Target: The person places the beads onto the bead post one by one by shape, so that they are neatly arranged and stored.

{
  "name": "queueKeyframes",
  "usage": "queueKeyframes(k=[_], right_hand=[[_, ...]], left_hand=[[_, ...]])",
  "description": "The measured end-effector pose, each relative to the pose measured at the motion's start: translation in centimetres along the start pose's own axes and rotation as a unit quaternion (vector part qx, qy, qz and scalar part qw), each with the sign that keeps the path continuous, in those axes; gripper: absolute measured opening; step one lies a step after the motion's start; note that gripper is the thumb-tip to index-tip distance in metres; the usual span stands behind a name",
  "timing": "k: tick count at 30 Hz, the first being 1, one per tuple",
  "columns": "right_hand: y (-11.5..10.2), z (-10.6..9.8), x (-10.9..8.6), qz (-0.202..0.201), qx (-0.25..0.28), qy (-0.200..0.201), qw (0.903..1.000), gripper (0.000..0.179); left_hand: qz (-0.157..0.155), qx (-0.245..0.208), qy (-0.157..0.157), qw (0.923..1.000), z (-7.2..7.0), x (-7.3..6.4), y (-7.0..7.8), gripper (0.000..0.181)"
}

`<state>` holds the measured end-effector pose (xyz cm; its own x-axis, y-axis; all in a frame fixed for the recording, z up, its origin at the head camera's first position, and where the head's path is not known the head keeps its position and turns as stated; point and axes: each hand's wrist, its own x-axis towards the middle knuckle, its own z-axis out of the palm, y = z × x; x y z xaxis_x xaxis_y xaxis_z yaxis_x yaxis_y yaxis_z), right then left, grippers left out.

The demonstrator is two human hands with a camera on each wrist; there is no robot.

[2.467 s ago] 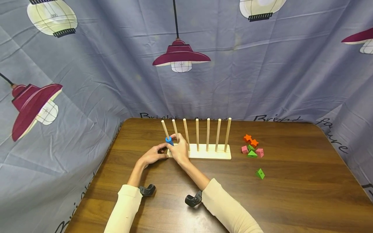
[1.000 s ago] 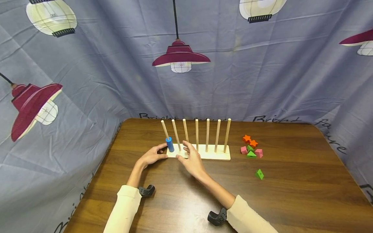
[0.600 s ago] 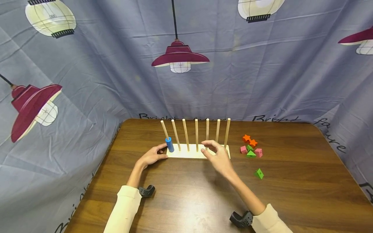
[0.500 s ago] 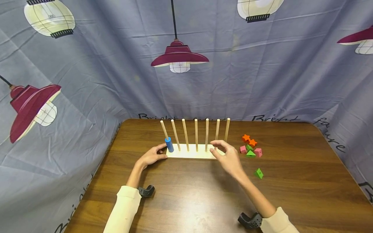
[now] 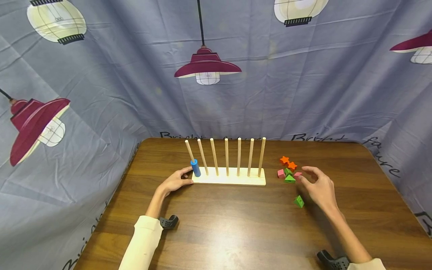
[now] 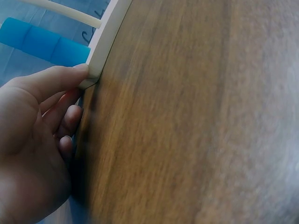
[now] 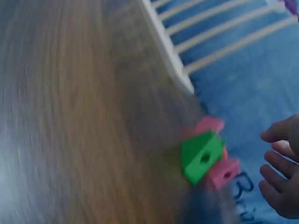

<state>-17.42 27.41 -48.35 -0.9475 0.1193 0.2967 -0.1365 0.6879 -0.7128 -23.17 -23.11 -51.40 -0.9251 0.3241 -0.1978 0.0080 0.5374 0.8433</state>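
Observation:
A pale wooden peg board (image 5: 233, 180) carries a row of several upright pegs. Blue cylinder beads (image 5: 195, 168) sit stacked on its leftmost peg. My left hand (image 5: 173, 181) holds the board's left end, the thumb pressed on the corner beside the blue beads in the left wrist view. At the right, my right hand (image 5: 321, 189) is empty, thumb and fingers apart and loosely bent, by the pile of coloured blocks. Its fingertips overlap a pink block (image 5: 297, 175) in the head view. Green triangular blocks (image 5: 289, 179) with holes lie beside it.
Orange star blocks (image 5: 284, 160) and another pink block (image 5: 281, 173) lie in the same pile. A lone green triangular block (image 5: 299, 201) rests nearer the front. The brown wooden table (image 5: 219, 221) backs onto a grey-blue curtain (image 5: 135, 67) printed with lamps.
My right hand has let go of the blue beads and moved right, across the front of the peg board to the coloured blocks. My left hand stays at the board's left end.

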Motion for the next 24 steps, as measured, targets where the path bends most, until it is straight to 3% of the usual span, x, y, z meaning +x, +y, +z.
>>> queueKeyframes(k=[9,24], right_hand=[[3.1,0.7,1.2,0.011,-0.026,-0.068,0.9973,0.04],[3.8,1.7,2.3,0.0,-0.052,-0.076,0.9957,0.03]], left_hand=[[0.015,0.008,0.001,0.9999,0.1,-0.1,0.0,0.066],[-0.004,0.0,0.002,1.0,-0.1,0.0,-0.1,0.066]])
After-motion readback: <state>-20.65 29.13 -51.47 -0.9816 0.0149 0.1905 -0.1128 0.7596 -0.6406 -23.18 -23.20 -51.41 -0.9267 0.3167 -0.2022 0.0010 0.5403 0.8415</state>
